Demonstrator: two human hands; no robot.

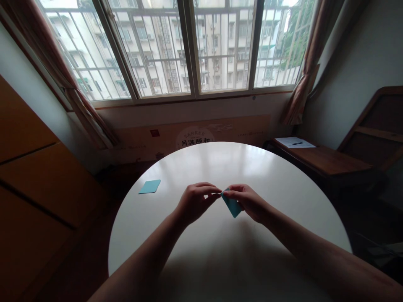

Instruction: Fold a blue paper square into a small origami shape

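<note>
A folded piece of blue-green paper (pixel 233 207) is held up over the white round table (pixel 201 256), with one corner pointing down. My right hand (pixel 247 199) grips its upper right part between thumb and fingers, covering that side. The fingertips of my left hand (pixel 199 200) pinch the paper's upper left corner. Farther left on the table lies a flat light blue stack or sheet of paper (pixel 150 186), apart from both hands; how many sheets it has I cannot tell.
Behind the table runs a printed banner (pixel 132 140) below a barred window (pixel 189 50). On the right, a wooden side table (pixel 340 159) carries white paper (pixel 292 142) and a dark pen (pixel 297 144). An orange-brown cabinet (pixel 28 176) stands at the left.
</note>
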